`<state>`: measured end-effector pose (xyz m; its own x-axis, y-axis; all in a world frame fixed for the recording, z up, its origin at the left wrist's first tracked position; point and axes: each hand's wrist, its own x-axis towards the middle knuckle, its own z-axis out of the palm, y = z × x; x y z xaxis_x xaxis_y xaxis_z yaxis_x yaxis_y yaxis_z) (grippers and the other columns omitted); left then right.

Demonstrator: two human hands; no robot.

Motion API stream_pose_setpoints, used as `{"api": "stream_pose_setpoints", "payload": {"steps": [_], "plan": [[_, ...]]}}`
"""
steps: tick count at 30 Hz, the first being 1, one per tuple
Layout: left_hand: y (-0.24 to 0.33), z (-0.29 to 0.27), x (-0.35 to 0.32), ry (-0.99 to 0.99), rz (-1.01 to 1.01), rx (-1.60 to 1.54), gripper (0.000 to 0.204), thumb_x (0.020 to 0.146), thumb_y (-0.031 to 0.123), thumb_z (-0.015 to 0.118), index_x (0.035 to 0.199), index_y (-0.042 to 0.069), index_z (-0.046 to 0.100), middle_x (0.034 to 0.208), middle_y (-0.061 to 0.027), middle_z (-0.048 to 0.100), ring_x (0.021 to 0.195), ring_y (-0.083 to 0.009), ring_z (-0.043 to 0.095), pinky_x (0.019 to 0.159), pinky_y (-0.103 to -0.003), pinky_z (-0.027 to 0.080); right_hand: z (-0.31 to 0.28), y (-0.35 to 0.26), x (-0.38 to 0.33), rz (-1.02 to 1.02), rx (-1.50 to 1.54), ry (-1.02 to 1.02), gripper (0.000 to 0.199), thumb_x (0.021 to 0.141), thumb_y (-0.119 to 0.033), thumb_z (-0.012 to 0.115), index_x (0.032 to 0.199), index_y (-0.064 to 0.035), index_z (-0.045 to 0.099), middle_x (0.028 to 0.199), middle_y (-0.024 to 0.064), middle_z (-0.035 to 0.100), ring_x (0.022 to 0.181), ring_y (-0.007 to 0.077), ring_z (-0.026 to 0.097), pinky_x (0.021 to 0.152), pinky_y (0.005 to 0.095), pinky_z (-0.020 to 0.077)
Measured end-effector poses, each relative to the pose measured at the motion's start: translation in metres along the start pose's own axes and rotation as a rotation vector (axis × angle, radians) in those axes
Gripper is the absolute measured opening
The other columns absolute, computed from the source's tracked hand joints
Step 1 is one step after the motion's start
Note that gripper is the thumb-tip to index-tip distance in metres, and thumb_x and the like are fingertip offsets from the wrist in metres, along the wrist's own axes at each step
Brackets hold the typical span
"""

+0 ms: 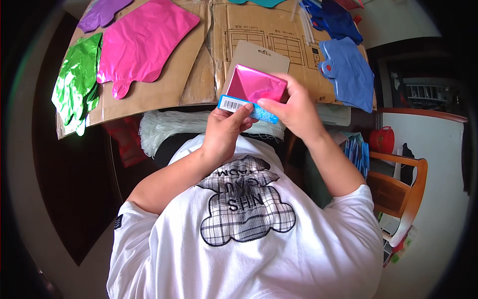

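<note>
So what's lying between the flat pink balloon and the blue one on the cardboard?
In the head view, between the flat pink balloon and the blue balloon lies bare cardboard, then the card-backed folded pink foil packet held up by both hands.

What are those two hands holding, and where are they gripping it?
A folded shiny pink foil balloon on a grey card with a blue strip. The left hand pinches the strip's lower edge; the right hand grips the balloon's right side.

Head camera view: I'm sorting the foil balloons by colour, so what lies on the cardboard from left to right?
Green foil balloon → pink foil balloon → folded pink balloon on its backing card, held by the left hand and right hand → blue foil balloon.
</note>
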<state>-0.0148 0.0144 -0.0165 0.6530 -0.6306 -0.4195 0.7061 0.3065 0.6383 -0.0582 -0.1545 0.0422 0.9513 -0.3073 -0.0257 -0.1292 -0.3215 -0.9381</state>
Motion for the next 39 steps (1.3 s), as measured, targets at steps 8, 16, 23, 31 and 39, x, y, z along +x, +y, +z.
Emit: {"api": "stream_pose_setpoints", "payload": {"steps": [8, 16, 23, 31, 39], "plan": [[0.002, 0.005, 0.000, 0.075, 0.021, 0.097, 0.014, 0.093, 0.018, 0.063, 0.101, 0.006, 0.065, 0.089, -0.0032, 0.069, 0.079, -0.0106, 0.066, 0.075, -0.028, 0.054, -0.012, -0.026, 0.037, -0.935, -0.949, -0.488, 0.068, 0.085, -0.035, 0.065, 0.143, -0.0094, 0.042, 0.150, 0.0078, 0.038, 0.142, 0.0268, 0.029, 0.117, 0.0488, 0.0201], [0.017, 0.005, 0.001, 0.061, -0.204, -0.064, 0.018, 0.096, 0.014, 0.056, 0.110, 0.003, 0.060, 0.098, -0.0084, 0.068, 0.085, -0.0178, 0.068, 0.078, -0.035, 0.056, -0.001, 0.008, 0.056, -0.812, -0.963, -0.672, 0.082, 0.087, -0.057, 0.052, 0.150, -0.0091, 0.028, 0.159, 0.0106, 0.019, 0.147, 0.0267, 0.015, 0.119, 0.0496, 0.0104], [0.017, 0.007, -0.002, 0.047, -0.221, -0.086, 0.021, 0.097, 0.014, 0.056, 0.114, 0.001, 0.057, 0.102, -0.0100, 0.067, 0.090, -0.0198, 0.068, 0.083, -0.038, 0.058, 0.000, 0.008, 0.054, -0.819, -0.972, -0.667, 0.081, 0.088, -0.051, 0.054, 0.150, -0.0077, 0.026, 0.159, 0.0107, 0.018, 0.148, 0.0258, 0.014, 0.119, 0.0496, 0.0092], [0.014, 0.008, -0.003, 0.010, -0.183, -0.099, 0.020, 0.098, 0.015, 0.055, 0.113, 0.001, 0.058, 0.101, -0.0091, 0.067, 0.091, -0.0191, 0.068, 0.082, -0.036, 0.058, -0.001, 0.000, 0.056, -0.816, -0.942, -0.734, 0.082, 0.088, -0.045, 0.058, 0.150, -0.0045, 0.024, 0.158, 0.0155, 0.019, 0.147, 0.0290, 0.017, 0.119, 0.0464, 0.0096], [0.015, 0.009, -0.008, 0.011, -0.117, -0.098, 0.020, 0.097, 0.017, 0.058, 0.104, -0.002, 0.061, 0.095, -0.0107, 0.067, 0.083, -0.0195, 0.068, 0.075, -0.033, 0.060, -0.023, -0.034, 0.083, -0.573, -0.297, -0.745, 0.043, 0.097, -0.035, 0.052, 0.126, -0.0046, 0.060, 0.135, 0.0154, 0.055, 0.130, 0.0313, 0.048, 0.116, 0.0510, 0.0212]]}}
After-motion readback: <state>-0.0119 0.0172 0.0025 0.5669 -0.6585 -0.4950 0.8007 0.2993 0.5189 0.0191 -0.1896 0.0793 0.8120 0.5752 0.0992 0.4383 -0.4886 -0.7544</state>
